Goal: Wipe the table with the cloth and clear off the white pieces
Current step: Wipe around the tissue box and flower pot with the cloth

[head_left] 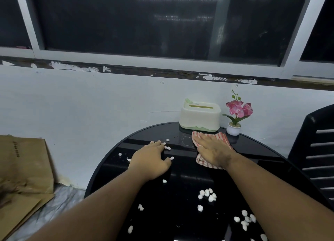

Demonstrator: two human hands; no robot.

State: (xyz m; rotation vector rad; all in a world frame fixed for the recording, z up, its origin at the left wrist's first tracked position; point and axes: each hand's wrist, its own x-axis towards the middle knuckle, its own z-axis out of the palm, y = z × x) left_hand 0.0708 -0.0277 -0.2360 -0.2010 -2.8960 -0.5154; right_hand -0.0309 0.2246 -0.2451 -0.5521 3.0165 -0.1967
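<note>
A round black table (180,168) carries several scattered white pieces, with a cluster (207,194) near the front middle and more at the front right (244,220). My right hand (213,150) lies flat, palm down, on a red-and-white checked cloth (219,136) at the far side of the table, pressing it against the surface. My left hand (151,159) rests on the table to the left with fingers spread; small white pieces (168,147) lie at its fingertips and one (171,158) by the thumb. Nothing is held in it.
A cream and green tissue box (199,116) and a small potted pink orchid (235,114) stand at the table's far edge against the white wall. A black slatted chair (318,150) is at the right. A brown paper bag (23,172) lies on the floor at the left.
</note>
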